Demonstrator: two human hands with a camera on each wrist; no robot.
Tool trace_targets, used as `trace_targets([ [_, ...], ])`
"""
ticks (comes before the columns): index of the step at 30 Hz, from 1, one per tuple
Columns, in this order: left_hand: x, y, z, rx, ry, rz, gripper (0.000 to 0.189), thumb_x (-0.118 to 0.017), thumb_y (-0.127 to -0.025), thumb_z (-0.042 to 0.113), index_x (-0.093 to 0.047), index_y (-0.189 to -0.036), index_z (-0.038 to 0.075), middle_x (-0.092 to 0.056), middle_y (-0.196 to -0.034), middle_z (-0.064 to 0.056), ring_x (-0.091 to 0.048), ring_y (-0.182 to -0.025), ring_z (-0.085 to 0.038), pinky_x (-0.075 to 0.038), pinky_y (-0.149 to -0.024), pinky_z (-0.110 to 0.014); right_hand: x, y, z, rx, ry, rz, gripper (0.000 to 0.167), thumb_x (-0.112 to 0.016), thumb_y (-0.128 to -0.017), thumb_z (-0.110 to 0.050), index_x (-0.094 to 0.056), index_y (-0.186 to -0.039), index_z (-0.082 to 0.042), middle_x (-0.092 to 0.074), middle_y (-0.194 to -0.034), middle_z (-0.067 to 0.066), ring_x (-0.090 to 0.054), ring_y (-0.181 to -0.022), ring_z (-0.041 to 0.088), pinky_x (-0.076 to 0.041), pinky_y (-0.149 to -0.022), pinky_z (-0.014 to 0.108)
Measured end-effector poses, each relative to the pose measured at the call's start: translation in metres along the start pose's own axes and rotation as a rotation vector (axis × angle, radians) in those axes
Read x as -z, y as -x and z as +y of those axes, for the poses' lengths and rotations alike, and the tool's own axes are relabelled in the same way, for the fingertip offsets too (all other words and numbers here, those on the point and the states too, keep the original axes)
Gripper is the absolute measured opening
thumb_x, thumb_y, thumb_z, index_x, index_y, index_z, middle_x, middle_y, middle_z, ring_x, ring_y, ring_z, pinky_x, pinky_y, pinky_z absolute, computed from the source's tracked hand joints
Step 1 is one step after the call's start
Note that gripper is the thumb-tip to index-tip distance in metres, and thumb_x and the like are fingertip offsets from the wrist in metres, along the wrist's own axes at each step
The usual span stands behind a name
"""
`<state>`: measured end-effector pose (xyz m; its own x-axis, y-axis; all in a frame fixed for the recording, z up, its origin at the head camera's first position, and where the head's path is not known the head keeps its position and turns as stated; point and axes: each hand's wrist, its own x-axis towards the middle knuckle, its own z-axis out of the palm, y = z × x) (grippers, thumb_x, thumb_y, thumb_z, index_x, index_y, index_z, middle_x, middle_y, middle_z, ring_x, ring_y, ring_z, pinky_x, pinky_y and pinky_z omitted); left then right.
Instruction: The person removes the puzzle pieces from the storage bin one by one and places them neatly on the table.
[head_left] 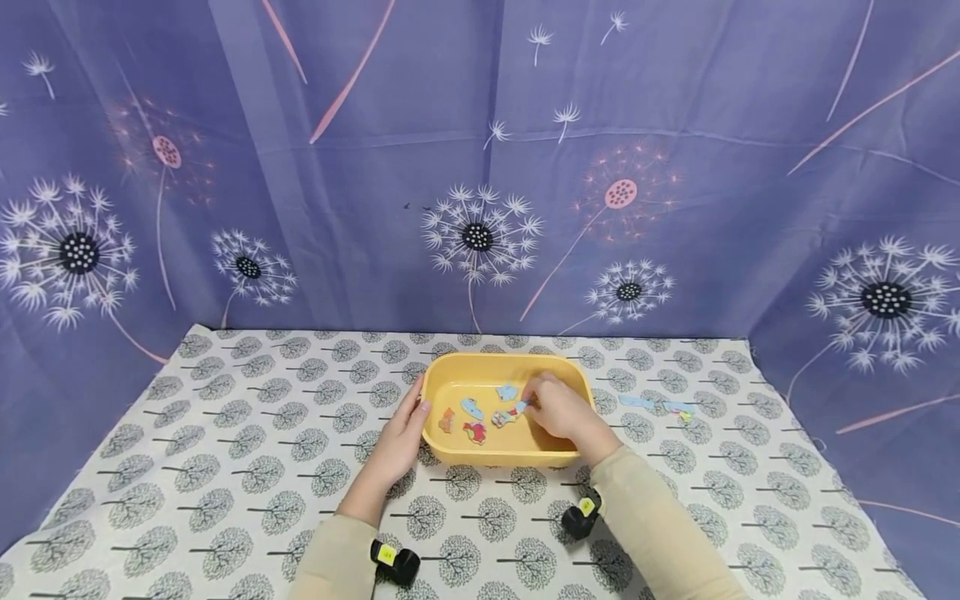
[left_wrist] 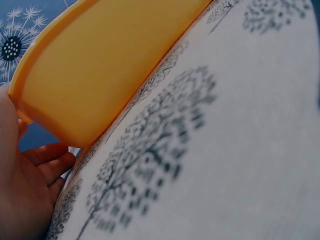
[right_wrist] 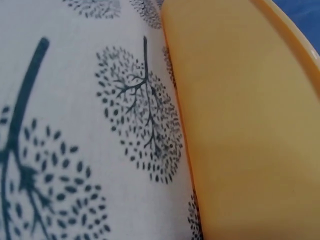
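Note:
A yellow plastic basin (head_left: 465,457) stands on the cloth. My left hand (head_left: 400,435) holds its left end, thumb at the rim and fingers along the outer wall; the left wrist view shows those fingers (left_wrist: 50,162) bent beside the basin's lower corner. Inside lie small flat cutouts: an orange one (head_left: 446,420), a red one (head_left: 475,432), light blue ones (head_left: 472,408) and a multicoloured one (head_left: 504,417). My right hand (head_left: 558,408) reaches into the basin's right half, its fingertips pinching a small blue piece (head_left: 521,407), partly hidden. The right wrist view shows only the basin's outer wall (right_wrist: 250,125) and cloth.
To the right of the basin, light blue strips (head_left: 636,402) and a small yellow-and-pink piece (head_left: 684,415) lie on the tree-patterned cloth (head_left: 247,467). A purple dandelion-print curtain (head_left: 360,208) hangs behind and at both sides.

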<state>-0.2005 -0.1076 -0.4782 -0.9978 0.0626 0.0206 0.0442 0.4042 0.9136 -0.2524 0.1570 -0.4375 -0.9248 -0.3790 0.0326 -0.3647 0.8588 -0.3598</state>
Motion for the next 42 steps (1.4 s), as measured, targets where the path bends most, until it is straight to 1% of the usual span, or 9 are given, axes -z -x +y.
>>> trace_targets([
  [8,0.001,0.001,0.002,0.007,-0.003,-0.001,0.054,-0.033,-0.101,0.047,-0.018,-0.151,0.036,-0.024,-0.157,0.001,-0.029,-0.139,-0.039,-0.021,-0.107,-0.069,0.001,-0.001,0.001,0.001,-0.172,-0.013,0.010,-0.068,-0.084,-0.008,-0.058,-0.086,-0.009,-0.065,-0.084,0.001,-0.060,-0.079,0.014,-0.053,-0.075,0.028],
  [15,0.000,0.001,0.004,0.015,-0.005,0.006,0.053,-0.034,-0.101,0.046,-0.019,-0.151,0.036,-0.023,-0.157,0.001,-0.027,-0.141,-0.038,-0.021,-0.108,-0.068,0.004,0.001,0.005,0.049,-0.310,-0.022,0.008,-0.066,-0.083,-0.008,-0.059,-0.087,-0.007,-0.061,-0.079,0.002,-0.053,-0.071,0.011,-0.048,-0.064,0.022],
  [18,0.000,0.002,0.005,0.022,-0.010,0.008,0.053,-0.034,-0.101,0.044,-0.019,-0.151,0.035,-0.023,-0.157,0.001,-0.027,-0.141,-0.038,-0.020,-0.108,-0.068,0.005,0.001,0.005,0.057,-0.381,-0.008,0.007,-0.064,-0.083,-0.006,-0.061,-0.090,-0.005,-0.061,-0.079,0.003,-0.053,-0.070,0.011,-0.047,-0.063,0.022],
  [21,-0.001,0.002,0.004,0.027,-0.007,0.011,0.053,-0.034,-0.101,0.044,-0.019,-0.151,0.036,-0.024,-0.157,0.001,-0.027,-0.141,-0.038,-0.020,-0.108,-0.068,0.006,0.002,0.007,0.051,-0.463,0.029,0.009,-0.062,-0.084,-0.004,-0.061,-0.093,-0.003,-0.062,-0.082,0.005,-0.054,-0.071,0.011,-0.049,-0.064,0.021],
  [26,-0.001,0.002,0.004,0.020,-0.002,0.013,0.053,-0.034,-0.101,0.044,-0.019,-0.151,0.034,-0.023,-0.157,0.001,-0.026,-0.141,-0.037,-0.019,-0.109,-0.067,0.008,0.004,0.009,0.058,-0.610,0.129,0.013,-0.063,-0.085,-0.003,-0.062,-0.097,0.003,-0.065,-0.085,0.013,-0.058,-0.072,0.013,-0.053,-0.065,0.021],
  [30,-0.002,0.003,0.003,0.022,-0.007,0.013,0.053,-0.034,-0.101,0.044,-0.019,-0.151,0.034,-0.023,-0.157,0.002,-0.026,-0.142,-0.037,-0.019,-0.109,-0.068,0.011,0.008,0.008,0.029,-0.731,0.154,0.018,-0.063,-0.087,-0.004,-0.061,-0.101,0.007,-0.066,-0.089,0.019,-0.062,-0.073,0.014,-0.057,-0.065,0.025],
  [35,-0.002,0.003,0.003,0.026,0.003,0.012,0.052,-0.035,-0.101,0.043,-0.020,-0.151,0.034,-0.023,-0.157,0.002,-0.026,-0.142,-0.037,-0.019,-0.109,-0.068,0.019,0.015,0.007,-0.026,-0.810,0.193,0.025,-0.061,-0.089,-0.005,-0.058,-0.107,0.011,-0.066,-0.097,0.025,-0.066,-0.076,0.013,-0.059,-0.069,0.029],
  [38,-0.002,0.004,0.004,0.028,0.002,0.014,0.053,-0.035,-0.101,0.042,-0.020,-0.151,0.034,-0.023,-0.157,0.000,-0.027,-0.140,-0.040,-0.021,-0.107,-0.069,0.023,0.018,0.010,-0.040,-0.864,0.225,0.028,-0.060,-0.089,-0.005,-0.056,-0.110,0.013,-0.065,-0.099,0.026,-0.067,-0.076,0.011,-0.060,-0.070,0.030],
  [42,-0.001,0.005,0.005,0.037,0.002,0.016,0.054,-0.036,-0.101,0.042,-0.019,-0.151,0.034,-0.023,-0.157,-0.005,-0.030,-0.138,-0.044,-0.022,-0.105,-0.071,0.027,0.022,0.013,-0.064,-0.928,0.268,0.030,-0.061,-0.090,-0.006,-0.055,-0.111,0.014,-0.065,-0.099,0.022,-0.068,-0.077,0.010,-0.060,-0.071,0.030],
])
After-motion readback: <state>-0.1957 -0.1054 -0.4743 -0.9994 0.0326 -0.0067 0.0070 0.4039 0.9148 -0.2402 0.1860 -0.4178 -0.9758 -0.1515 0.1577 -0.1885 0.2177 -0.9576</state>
